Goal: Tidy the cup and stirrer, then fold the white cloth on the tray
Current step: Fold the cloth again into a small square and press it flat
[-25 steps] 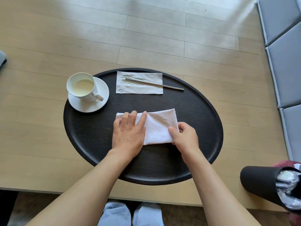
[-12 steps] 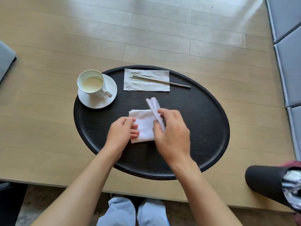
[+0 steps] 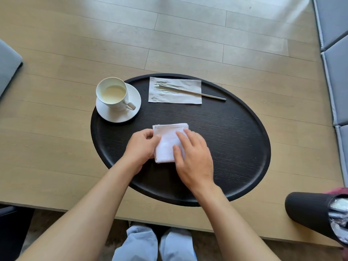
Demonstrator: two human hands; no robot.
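Note:
The white cloth lies folded into a small square near the middle of the black oval tray. My left hand pinches its left edge with curled fingers. My right hand lies flat on its right half, fingers spread, pressing it down. A white cup of pale liquid stands on a white saucer at the tray's left rim. The metal stirrer rests on a white paper napkin at the tray's far side.
The tray sits on a light wooden table. Grey cushions line the right side, and another grey cushion is at the left. A black cylinder with shiny contents lies at the table's near right corner.
My right hand brought the cloth's right end over to the left and laid it down, halving the long rectangle into a square. It now presses flat; my left hand has shifted to the left edge.

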